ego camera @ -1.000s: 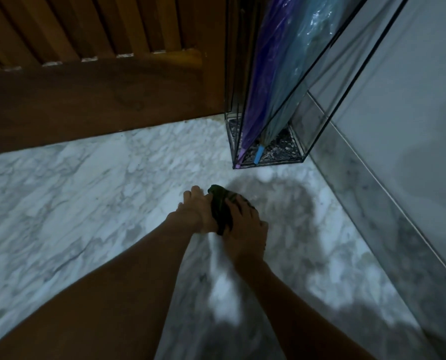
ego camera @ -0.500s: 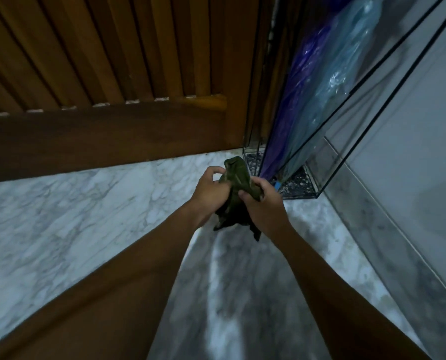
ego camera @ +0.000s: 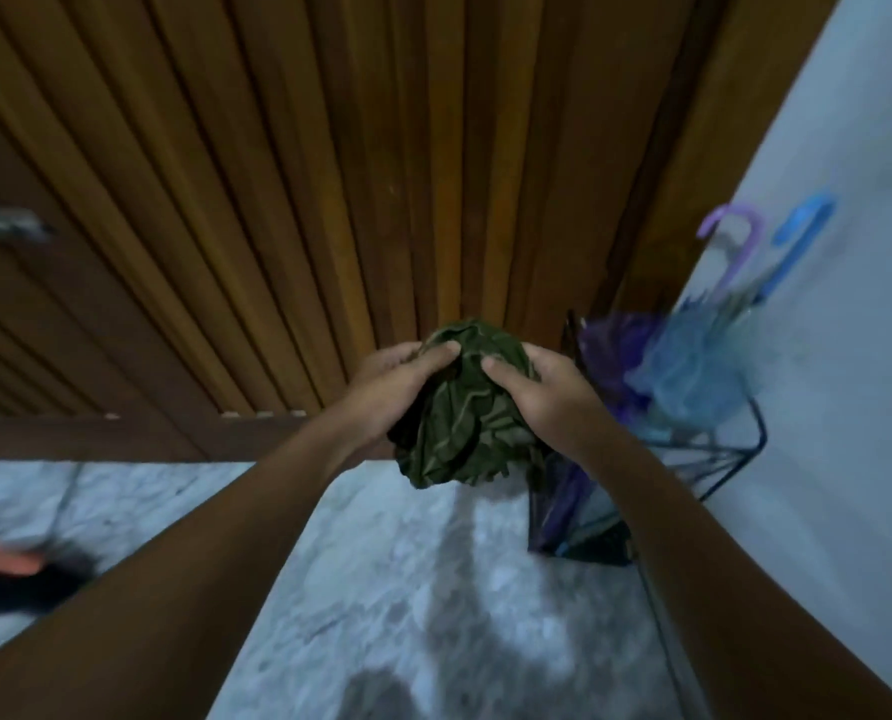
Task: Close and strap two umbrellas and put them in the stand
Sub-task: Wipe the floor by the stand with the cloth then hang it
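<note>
Umbrellas (ego camera: 677, 366) are sitting in the stand (ego camera: 605, 553) while the left hand (ego camera: 397, 381) and right hand (ego camera: 547, 392), grips clenching a green bundle (ego camera: 459, 428), are raising it beside the stand.

Both hands up in front of the slatted wooden door (ego camera: 329, 174): left hand (ego camera: 397, 387) and right hand (ego camera: 542, 392) grip a crumpled dark green cloth (ego camera: 459, 413) between them. Just right, the wire umbrella stand (ego camera: 735, 459) holds a purple umbrella (ego camera: 735, 241) and a blue umbrella (ego camera: 797, 236) against the wall.

Head-worn camera looks down and forward, near the wooden door (ego camera: 277, 200) and floor (ego camera: 407, 589).
</note>
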`<state>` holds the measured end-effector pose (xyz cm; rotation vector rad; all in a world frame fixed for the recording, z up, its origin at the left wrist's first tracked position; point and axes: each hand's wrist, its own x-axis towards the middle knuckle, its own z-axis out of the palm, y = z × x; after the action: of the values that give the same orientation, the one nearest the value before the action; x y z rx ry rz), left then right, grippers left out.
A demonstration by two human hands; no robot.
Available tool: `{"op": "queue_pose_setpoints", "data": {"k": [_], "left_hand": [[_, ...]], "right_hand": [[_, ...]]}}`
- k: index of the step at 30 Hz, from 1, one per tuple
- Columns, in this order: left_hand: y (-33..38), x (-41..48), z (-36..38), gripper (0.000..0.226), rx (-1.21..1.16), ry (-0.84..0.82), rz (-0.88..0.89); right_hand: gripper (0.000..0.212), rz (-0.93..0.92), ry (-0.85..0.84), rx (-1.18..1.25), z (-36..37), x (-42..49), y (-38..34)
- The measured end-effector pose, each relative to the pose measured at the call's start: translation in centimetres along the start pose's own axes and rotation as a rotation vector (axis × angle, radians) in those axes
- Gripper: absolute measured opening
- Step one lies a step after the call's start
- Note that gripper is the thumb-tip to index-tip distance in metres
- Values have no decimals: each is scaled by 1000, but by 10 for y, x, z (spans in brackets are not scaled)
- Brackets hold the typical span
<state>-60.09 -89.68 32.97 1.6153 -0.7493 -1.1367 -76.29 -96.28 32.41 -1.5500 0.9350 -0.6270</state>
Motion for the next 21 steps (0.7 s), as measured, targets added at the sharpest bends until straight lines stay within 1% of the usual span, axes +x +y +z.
{"op": "queue_pose_setpoints", "data": {"k": [2,5,7,11,13,16,21], "left_hand": [[78,-41,-26,27,56,9,64],[189,-105,-70,11,59,62,93],[257,-149,-100,12,91,87,115],[370,-231,-163,17,154,156,182],[414,-266,-195,17,189,213,237],[465,-309,-243,18,231,290,356],[517,-353,-320,18,261,421,509]], "right_hand": [[13,18,-64,-11,-6,-7,-91],[12,-11,-201,-82,-9,-30,-229],[11,-59,-282,-101,-4,-45,-311],[31,-183,-349,-209,26,-66,-452],[35,-273,-363,-289,42,-72,-511],[21,-431,-338,-356,70,-82,-583],[15,-641,-269,-341,133,-88,-660]]}}
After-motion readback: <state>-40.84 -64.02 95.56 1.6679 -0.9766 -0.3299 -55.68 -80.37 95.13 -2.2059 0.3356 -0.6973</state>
